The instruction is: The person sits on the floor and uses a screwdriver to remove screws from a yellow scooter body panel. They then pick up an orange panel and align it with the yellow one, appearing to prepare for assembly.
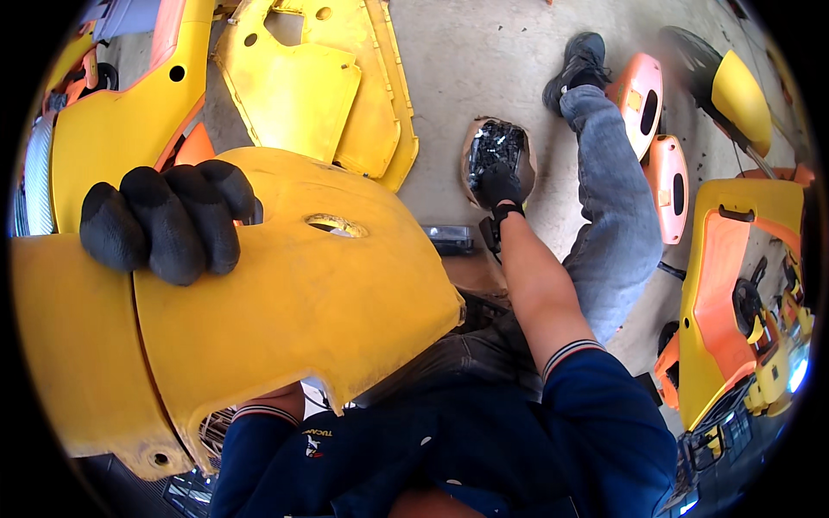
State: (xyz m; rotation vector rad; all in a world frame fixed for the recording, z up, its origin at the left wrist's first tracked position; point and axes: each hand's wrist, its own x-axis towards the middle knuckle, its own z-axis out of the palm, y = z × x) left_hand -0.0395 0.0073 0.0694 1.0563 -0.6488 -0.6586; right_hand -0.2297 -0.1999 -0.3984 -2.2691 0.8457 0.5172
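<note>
A large yellow shell point(285, 293), scuffed and curved, with an oval hole and a seam across it, fills the left side close to me. My left hand point(168, 220), in a black glove, wraps its fingers over the shell's far edge; the thumb and most of that forearm are hidden by the shell. Farther off, my right hand point(498, 183), also in a black glove, reaches down into an oval brown-rimmed container point(532, 173) on the floor. Small dark and shiny pieces point(499, 142) fill it, too small to name. The right fingers are lost among them.
Flat yellow panels point(302, 91) lie ahead on the concrete floor. To the left stands a yellow and orange body part point(112, 138). Two pinkish-orange pieces point(667, 186) rest beyond my right leg point(613, 198). A larger yellow-orange frame point(721, 285) stands far right. A dark box point(451, 239) sits near the container.
</note>
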